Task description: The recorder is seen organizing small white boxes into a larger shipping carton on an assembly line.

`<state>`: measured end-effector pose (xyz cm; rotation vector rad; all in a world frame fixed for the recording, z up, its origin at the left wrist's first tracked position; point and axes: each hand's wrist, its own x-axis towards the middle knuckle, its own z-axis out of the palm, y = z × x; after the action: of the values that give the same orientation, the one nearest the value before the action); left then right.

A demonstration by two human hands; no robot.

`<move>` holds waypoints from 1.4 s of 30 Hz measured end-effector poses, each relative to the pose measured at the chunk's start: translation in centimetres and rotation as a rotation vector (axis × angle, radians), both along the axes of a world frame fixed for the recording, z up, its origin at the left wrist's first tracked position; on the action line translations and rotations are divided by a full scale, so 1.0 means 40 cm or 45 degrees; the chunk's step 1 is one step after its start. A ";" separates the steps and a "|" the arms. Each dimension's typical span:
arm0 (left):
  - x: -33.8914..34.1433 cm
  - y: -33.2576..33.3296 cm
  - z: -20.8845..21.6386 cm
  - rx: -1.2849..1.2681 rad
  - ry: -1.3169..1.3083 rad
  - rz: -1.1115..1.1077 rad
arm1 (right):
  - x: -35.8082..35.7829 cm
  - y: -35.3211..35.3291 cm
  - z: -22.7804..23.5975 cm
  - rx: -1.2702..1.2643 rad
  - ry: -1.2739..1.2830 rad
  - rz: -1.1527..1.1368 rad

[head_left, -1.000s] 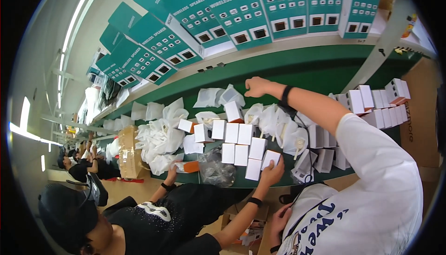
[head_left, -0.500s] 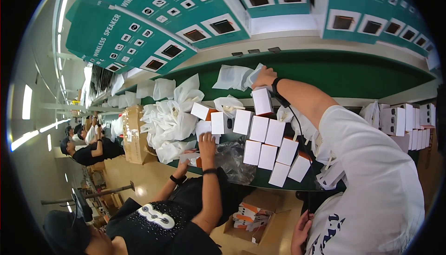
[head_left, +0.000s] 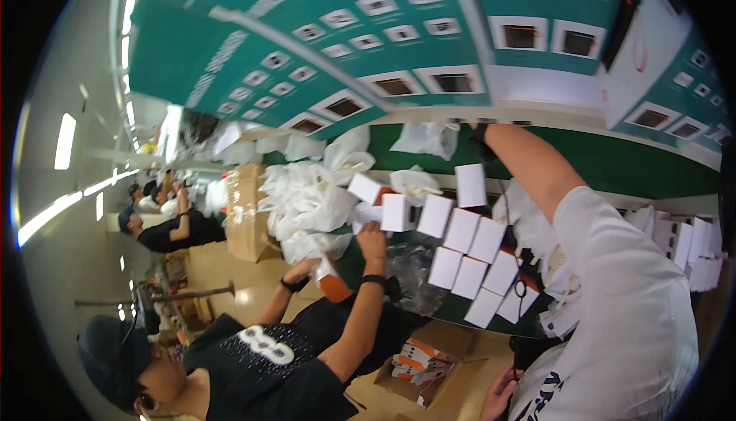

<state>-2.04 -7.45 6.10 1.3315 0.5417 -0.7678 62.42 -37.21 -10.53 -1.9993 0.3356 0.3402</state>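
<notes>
My right forearm (head_left: 533, 162), wearing a black wristband (head_left: 481, 143), reaches over the green work surface (head_left: 383, 141). The hand itself is hidden past the wristband, at the shelf edge. Just left of it lies a white pouch (head_left: 424, 140). Low in the view, by my white shirt, my left hand (head_left: 500, 394) hangs with loosely bent fingers beside a dark strap. Between my arms and a co-worker stand several small white boxes (head_left: 458, 231) with orange sides. The co-worker in black holds an orange-and-white box (head_left: 333, 284) in one hand; the other hand (head_left: 372, 241) is by the pouches.
Large teal cartons (head_left: 322, 45) line the shelf above. A heap of white pouches (head_left: 299, 198) lies left, beside a brown carton (head_left: 244, 212). Clear plastic film (head_left: 414, 275) rests near the boxes. An open carton (head_left: 429, 363) of orange-and-white packs stands below. A black cord (head_left: 512, 237) hangs across.
My right hand has let go of the white pouch and moved to the shelf edge. The view has shifted. The co-worker's orange-and-white box now shows more fully.
</notes>
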 end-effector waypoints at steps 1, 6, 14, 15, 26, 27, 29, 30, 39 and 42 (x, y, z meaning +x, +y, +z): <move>-0.019 0.000 -0.011 -0.053 -0.076 0.033 | 0.017 -0.031 -0.004 -0.011 -0.026 0.055; 0.017 -0.005 0.027 -0.088 0.033 0.006 | 0.027 -0.030 -0.035 -0.067 -0.245 0.365; -0.119 0.012 -0.156 -0.270 -0.069 0.183 | 0.031 0.089 0.107 0.046 -0.259 0.281; -0.098 0.015 -0.138 -0.254 -0.105 0.163 | 0.039 0.088 0.119 0.269 -0.166 0.258; -0.033 0.011 -0.045 0.003 -0.105 -0.043 | -0.015 0.029 0.053 1.095 0.234 -0.153; -0.039 0.012 -0.043 -0.060 -0.090 -0.012 | 0.004 0.007 0.004 1.203 0.250 -0.055; -0.058 0.010 -0.046 -0.054 -0.123 -0.012 | 0.041 -0.014 -0.069 1.270 0.247 -0.078; -0.063 0.002 -0.045 -0.030 -0.134 -0.014 | 0.035 -0.016 -0.076 1.356 0.264 -0.112; -0.075 -0.001 -0.007 0.072 -0.243 -0.030 | -0.036 -0.091 -0.090 1.662 -0.288 0.190; -0.130 0.002 -0.028 -0.032 -0.041 0.105 | -0.115 0.043 0.039 0.945 -0.917 0.361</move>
<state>-7.25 -7.36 4.99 1.2884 0.5564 -0.6821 57.84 -35.50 -8.95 -1.3037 -0.4769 -0.0972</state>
